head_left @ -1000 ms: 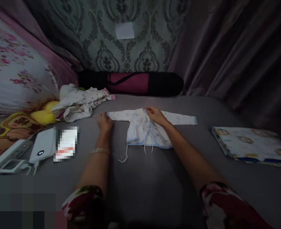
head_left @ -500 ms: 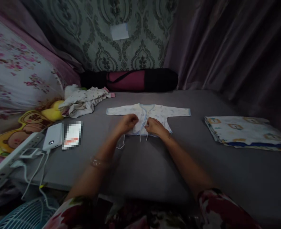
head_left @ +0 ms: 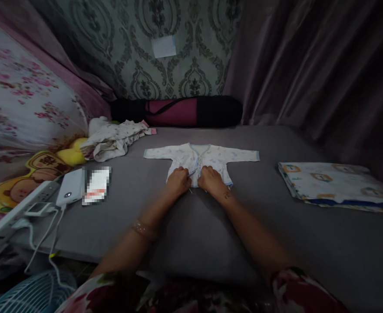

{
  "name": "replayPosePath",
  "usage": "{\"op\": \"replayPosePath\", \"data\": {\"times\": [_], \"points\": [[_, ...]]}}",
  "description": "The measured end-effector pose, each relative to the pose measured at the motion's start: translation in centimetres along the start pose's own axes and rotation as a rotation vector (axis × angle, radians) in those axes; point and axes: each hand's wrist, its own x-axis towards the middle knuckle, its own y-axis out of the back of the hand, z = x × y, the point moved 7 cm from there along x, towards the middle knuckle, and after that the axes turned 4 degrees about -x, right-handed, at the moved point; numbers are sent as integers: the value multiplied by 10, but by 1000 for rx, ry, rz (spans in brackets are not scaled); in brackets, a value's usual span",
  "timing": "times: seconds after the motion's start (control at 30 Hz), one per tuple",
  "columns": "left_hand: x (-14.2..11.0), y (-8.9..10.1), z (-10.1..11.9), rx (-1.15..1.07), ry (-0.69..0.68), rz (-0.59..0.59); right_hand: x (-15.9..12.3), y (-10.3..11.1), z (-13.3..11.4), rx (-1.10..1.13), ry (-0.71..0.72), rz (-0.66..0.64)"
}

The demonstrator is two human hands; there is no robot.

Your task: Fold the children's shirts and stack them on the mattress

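Observation:
A small white baby shirt [head_left: 211, 153] with light blue trim lies flat on the grey bed surface, its sleeves spread out to both sides. My left hand [head_left: 179, 179] is closed over the lower front of the shirt, left of its middle. Just across from it, my right hand [head_left: 210, 177] is closed at the right of the middle, fingers curled into the cloth. A thin tie string shows between the hands. Which fold or string each set of fingers pinches is hidden beneath the knuckles.
Folded printed cloth [head_left: 331, 180] lies on the right. Crumpled clothes [head_left: 116, 137], a yellow plush [head_left: 18, 184], a white power bank [head_left: 71, 187] and a power strip [head_left: 22, 217] line the left. A long black and maroon bag [head_left: 175, 111] rests against the wall; a blue fan [head_left: 31, 295] stands below.
My left hand has moved right and down, closer to the shirt's middle. My right hand has shifted slightly down. The strings that hung below the hem are now mostly hidden.

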Motion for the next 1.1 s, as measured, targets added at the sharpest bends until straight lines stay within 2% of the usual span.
{"op": "replayPosePath", "data": {"times": [0.13,0.23,0.3,0.4,0.5,0.57,0.73,0.9,1.03,1.1], "points": [[-2,1,3,-6,-13,-7,4,-4,3,-12,1,100],[-4,4,6,-37,-27,-25,15,-4,18,108,-27,80],[-5,9,9,-76,-27,-7,25,-5,30,296,-73,-3],[-4,11,16,-155,-32,17,35,-5,41,744,-161,-77],[1,6,25,-197,-47,2,36,-6,39,1155,-234,-115],[3,0,31,-185,-47,-34,33,-7,33,1264,-258,-155],[-5,-7,51,-68,-70,-112,29,-9,27,1253,-260,-167],[-32,-3,66,-14,-164,-137,33,-16,24,1148,-219,-109],[-54,1,67,-145,-344,-137,32,-27,14,1117,-193,-170],[-60,5,59,-274,-430,-121,30,-27,9,1097,-145,-240]]}}
